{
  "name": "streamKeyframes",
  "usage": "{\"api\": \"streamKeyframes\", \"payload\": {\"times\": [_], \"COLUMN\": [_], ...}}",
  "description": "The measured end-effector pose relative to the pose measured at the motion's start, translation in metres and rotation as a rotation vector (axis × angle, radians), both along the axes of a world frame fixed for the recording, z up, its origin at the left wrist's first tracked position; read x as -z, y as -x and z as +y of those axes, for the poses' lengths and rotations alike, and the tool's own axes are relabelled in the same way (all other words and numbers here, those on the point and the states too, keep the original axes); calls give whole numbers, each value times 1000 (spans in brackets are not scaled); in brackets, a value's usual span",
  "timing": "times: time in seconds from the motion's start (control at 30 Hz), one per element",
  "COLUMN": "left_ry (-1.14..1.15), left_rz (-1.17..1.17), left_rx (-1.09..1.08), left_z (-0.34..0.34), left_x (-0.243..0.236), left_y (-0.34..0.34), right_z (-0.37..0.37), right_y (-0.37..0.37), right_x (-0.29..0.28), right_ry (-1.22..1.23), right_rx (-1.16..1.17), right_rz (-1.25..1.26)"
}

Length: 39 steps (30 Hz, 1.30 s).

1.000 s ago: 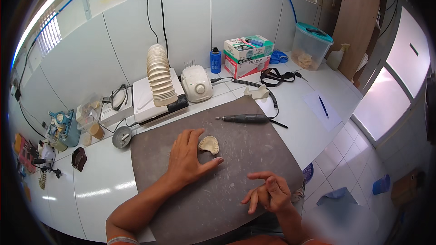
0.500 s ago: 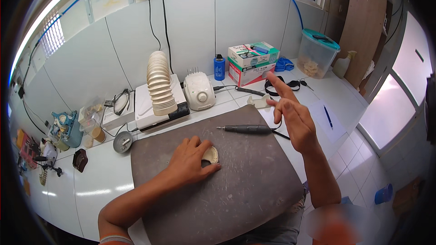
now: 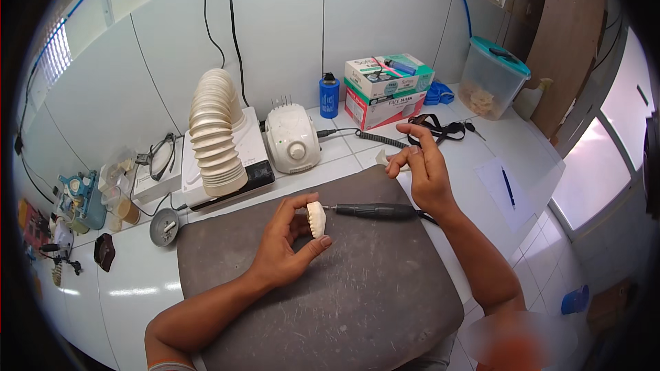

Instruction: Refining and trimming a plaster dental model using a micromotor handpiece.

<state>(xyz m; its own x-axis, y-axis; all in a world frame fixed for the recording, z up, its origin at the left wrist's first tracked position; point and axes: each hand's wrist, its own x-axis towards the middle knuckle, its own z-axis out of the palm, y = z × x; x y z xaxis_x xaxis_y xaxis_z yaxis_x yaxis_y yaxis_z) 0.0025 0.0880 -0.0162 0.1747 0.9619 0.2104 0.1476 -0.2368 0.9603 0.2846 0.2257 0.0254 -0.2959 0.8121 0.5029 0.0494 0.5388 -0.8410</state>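
Observation:
A cream-coloured plaster dental cast (image 3: 317, 220) with a row of teeth stands on edge between the thumb and fingers of my left hand (image 3: 280, 247). It is lifted over the grey-brown mat (image 3: 337, 309). My right hand (image 3: 427, 175) is raised at the right with fingers apart and nothing visible in it. Below that hand, a dark rotary handpiece (image 3: 377, 211) lies across the mat's far part, its metal tip pointing left toward the cast. Partly behind the right hand's fingers is a small pale stand (image 3: 382, 158).
A white ribbed hose (image 3: 214, 130) rises from a white box unit at the back. Beside it are a white control unit (image 3: 293, 144), a blue canister (image 3: 329, 96) and stacked boxes (image 3: 386, 89). A grey bowl (image 3: 164, 227) sits left of the mat; paper with a pen (image 3: 508, 187) lies right.
My left hand has picked the dental cast up off the mat and tipped it on edge. My right hand has moved left and slightly lower. The head view has shifted a little.

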Motion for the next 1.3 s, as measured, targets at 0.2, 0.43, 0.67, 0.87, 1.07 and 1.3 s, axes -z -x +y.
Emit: {"api": "streamKeyframes", "payload": {"times": [0.2,0.43,0.67,0.87,1.07,1.3], "left_ry": [121,151,142,119,164,60], "left_rz": [-205,-228,-184,-147,-171,4], "left_rx": [-8,2,9,17,-3,-48], "left_z": [-3,-4,-4,-6,-6,-6], "left_x": [0,-2,-1,-4,-8,-6], "left_y": [0,1,2,1,-1,1], "right_z": [-5,-6,-15,-31,-40,-43], "right_y": [-4,-22,-20,-3,13,13], "right_x": [12,-18,-16,-11,0,11], "right_ry": [-84,-375,-28,-102,-402,-390], "right_rx": [-81,216,134,52,-32,-49], "right_rz": [168,-240,-25,-298,-736,-962]}}
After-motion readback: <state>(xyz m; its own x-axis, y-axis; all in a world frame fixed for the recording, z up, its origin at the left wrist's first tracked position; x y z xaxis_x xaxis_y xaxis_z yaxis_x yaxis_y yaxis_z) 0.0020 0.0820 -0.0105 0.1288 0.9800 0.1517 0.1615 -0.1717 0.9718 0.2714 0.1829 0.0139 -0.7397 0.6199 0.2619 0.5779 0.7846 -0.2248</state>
